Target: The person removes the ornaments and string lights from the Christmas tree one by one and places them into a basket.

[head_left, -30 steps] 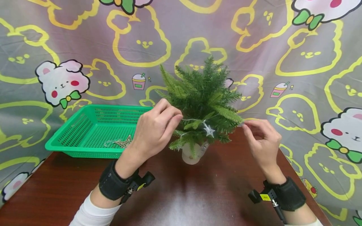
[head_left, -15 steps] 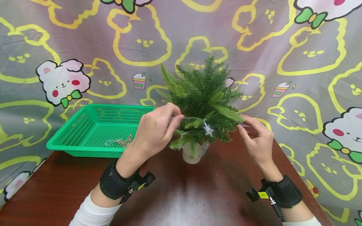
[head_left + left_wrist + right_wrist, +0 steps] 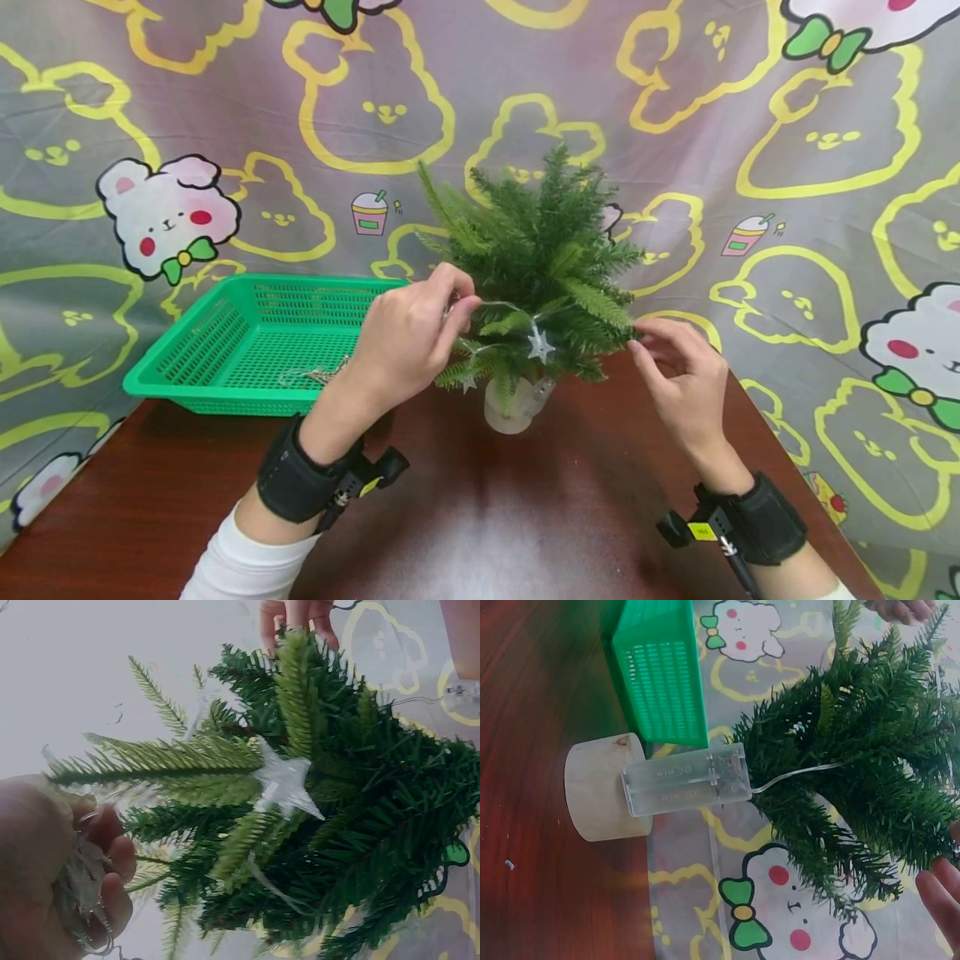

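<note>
A small artificial Christmas tree (image 3: pixel 555 225) stands upright on the table in a pale round base (image 3: pixel 510 408). Across its front runs a clear string of lights with a star-shaped light (image 3: pixel 538 343), seen closer as a white star (image 3: pixel 285 780) in the left wrist view. My left hand (image 3: pixel 408 337) holds the bunched rest of the string lights (image 3: pixel 84 892), its fingers curled round them left of the tree. On the right side my right hand (image 3: pixel 686 379) pinches a branch tip between thumb and fingers. A clear battery box (image 3: pixel 686 780) hangs by its wire beside the base.
A green plastic basket (image 3: pixel 187 385) stands at the left back of the table (image 3: pixel 480 508), with gold-coloured ornaments (image 3: pixel 324 375) in it. Behind everything hangs a grey cloth (image 3: pixel 247 100) printed with cartoon animals.
My right hand has moved in leftward to the tree's right branches. The left hand has shifted slightly left, drawing the wire and star a little left; the left branches lean that way.
</note>
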Demonstrator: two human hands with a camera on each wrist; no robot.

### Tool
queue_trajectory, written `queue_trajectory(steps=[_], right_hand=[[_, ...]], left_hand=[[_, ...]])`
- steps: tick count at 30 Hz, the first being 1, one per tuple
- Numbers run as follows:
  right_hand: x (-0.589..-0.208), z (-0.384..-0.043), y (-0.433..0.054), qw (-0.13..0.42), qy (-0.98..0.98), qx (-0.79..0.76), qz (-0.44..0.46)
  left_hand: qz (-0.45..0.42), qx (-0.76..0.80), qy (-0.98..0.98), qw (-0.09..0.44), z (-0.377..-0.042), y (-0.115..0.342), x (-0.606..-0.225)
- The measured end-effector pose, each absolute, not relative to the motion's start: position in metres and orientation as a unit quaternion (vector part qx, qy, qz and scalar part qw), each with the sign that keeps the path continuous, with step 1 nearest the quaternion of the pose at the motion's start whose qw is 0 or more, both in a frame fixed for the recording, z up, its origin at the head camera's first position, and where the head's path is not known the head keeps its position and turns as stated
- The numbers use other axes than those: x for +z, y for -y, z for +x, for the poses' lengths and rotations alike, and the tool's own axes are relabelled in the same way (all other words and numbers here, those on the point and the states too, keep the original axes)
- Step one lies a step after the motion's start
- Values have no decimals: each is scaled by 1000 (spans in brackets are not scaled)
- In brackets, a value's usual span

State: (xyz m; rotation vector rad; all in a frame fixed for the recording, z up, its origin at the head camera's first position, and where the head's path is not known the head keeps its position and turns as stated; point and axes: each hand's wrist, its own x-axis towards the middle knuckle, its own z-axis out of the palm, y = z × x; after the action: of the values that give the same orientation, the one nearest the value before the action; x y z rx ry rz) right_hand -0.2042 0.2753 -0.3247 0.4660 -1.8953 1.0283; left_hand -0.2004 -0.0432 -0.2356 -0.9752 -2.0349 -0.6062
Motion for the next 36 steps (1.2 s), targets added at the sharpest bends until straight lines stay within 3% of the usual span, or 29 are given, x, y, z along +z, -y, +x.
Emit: queue_trajectory(steps=[6,13,28,36], right_hand=[[-324,-196,-271,456,756,421,210],[-325,-186,-266,452,759,414,222],[-322,-176,-257,458,750,404,253],[-322,-172,-251,468,742,395,273]], left_hand=[[-362,-257,812,380,-196,48,-228],[-334,-277,794,426,-193,50,-223],[-481,-190,691,505,-183,46,-223],[-459,-144,690,540,-177,41,-222]])
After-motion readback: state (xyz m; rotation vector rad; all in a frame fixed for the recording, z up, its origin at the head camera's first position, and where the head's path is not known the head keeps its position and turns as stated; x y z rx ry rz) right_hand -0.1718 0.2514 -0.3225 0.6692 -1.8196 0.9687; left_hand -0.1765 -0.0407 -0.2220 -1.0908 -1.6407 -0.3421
